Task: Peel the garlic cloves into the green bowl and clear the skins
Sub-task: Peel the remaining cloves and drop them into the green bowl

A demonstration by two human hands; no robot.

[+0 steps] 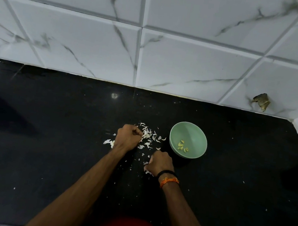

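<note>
A person stood over a black counter (47, 138) backed by white marbled wall tiles (188, 57), seen from above, both bare forearms reaching forward. A green bowl (177, 133) sat just right of the hands and held about 5 peeled garlic cloves (182, 145) near its front. Papery white skins (149, 135) lay scattered on the counter between the hands and the bowl, with smaller flecks spread wider.

The left hand (127, 137) was curled into a loose fist at the left edge of the main heap, fingertips pinching into the skins. The right hand (160, 163), with a black band and an orange thread at the wrist, was also clenched nearer the person — bits of skin showed under its edge, though whether it gripped any could not be told.

This looked like the clearing stage. To do it well, the hands would likely sweep inward with cupped palms, gathering the light flakes into 1 pile — slowly, since they scatter easily — and keeping them out of the bowl.
</note>
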